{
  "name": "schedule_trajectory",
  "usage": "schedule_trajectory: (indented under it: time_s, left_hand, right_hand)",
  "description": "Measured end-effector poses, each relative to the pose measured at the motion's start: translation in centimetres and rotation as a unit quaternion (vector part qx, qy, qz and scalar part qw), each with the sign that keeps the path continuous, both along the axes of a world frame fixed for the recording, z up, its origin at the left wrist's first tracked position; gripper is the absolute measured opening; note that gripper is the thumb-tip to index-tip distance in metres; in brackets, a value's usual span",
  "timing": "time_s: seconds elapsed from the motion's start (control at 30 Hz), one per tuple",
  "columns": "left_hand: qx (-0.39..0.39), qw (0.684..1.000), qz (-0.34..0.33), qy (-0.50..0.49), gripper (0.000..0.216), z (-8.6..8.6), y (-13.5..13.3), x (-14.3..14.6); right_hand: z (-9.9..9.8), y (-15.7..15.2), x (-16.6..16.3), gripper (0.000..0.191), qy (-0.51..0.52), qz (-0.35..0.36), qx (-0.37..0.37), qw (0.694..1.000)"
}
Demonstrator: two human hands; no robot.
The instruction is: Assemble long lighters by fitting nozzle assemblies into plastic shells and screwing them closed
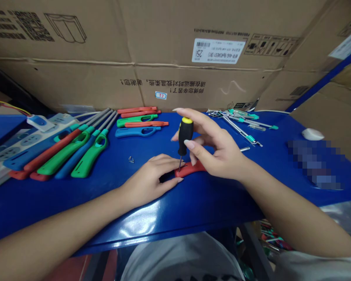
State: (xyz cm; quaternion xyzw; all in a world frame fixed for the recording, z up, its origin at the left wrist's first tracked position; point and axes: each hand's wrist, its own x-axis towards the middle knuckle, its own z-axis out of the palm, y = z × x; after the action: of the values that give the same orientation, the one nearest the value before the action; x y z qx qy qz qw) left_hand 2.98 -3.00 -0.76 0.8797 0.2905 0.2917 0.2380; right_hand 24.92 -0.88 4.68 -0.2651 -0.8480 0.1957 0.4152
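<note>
My right hand point(216, 146) grips a screwdriver point(185, 134) with a black and yellow handle, held almost upright. The screwdriver's tip meets the left end of a red lighter handle point(190, 169) lying on the blue table. Thumb and fingers of my left hand point(155, 177) pinch that same end from both sides. Part of the red handle is hidden under my right hand. A few small screws point(131, 159) lie to the left, just beyond my left wrist.
Finished-looking long lighters point(89, 154) lean on a power strip point(6, 152) at left. Loose lighter casings point(139, 132) in red, green and blue lie at the back. Metal lighter rods point(240, 128) are piled at back right, near a white object point(312, 134). A cardboard box point(163, 47) walls the rear.
</note>
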Motion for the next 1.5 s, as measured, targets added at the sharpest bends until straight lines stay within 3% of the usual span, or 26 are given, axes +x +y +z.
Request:
schedule_trajectory:
  time_s: [0.17,0.23,0.33,0.4,0.57,0.77,0.97,1.17,1.3,1.37,1.5]
  left_hand:
    - [-0.003,1.0,-0.005,-0.003,0.037,0.0,-0.1,0.1]
    - [-0.005,1.0,-0.004,-0.005,0.037,-0.1,-0.1,0.1]
    - [-0.002,1.0,0.002,-0.007,0.035,-0.2,-0.1,0.0]
    - [-0.004,1.0,0.004,-0.004,0.036,-0.2,-0.1,0.0]
    - [-0.008,1.0,-0.001,-0.002,0.034,-0.2,-0.2,0.0]
    - [-0.011,1.0,0.004,-0.004,0.035,-0.1,-0.2,0.0]
    - [-0.019,1.0,0.0,-0.003,0.033,-0.1,-0.2,0.0]
    - [-0.008,1.0,0.002,-0.005,0.032,-0.3,-0.2,0.0]
    - [0.002,1.0,0.003,-0.009,0.031,-0.4,-0.2,-0.1]
    - [0.004,1.0,0.002,-0.009,0.031,-0.3,-0.2,-0.1]
    - [-0.006,1.0,-0.003,-0.006,0.032,-0.2,-0.1,0.0]
  right_hand:
    - [-0.3,0.3,0.0,0.052,0.002,-0.071,0.146,0.987]
    - [-0.3,0.2,-0.1,0.047,-0.007,-0.058,0.121,0.991]
    - [-0.1,0.2,-0.1,0.047,0.005,-0.01,0.011,1.0]
    - [0.0,0.4,0.0,0.046,0.018,-0.005,0.003,1.0]
    - [0.2,0.3,0.2,0.051,0.016,-0.051,0.172,0.984]
    - [0.1,-0.2,-0.4,0.04,0.04,-0.019,0.002,0.999]
    - [0.0,0.3,0.2,0.044,0.017,-0.056,0.21,0.976]
    - [1.0,-0.5,-0.1,0.043,0.007,-0.026,0.058,0.998]
    - [1.0,-0.2,0.2,0.037,0.009,-0.088,0.156,0.984]
    - [0.9,0.0,0.3,0.039,0.006,-0.088,0.165,0.982]
    - [0.8,0.0,0.2,0.045,0.008,-0.013,0.031,0.999]
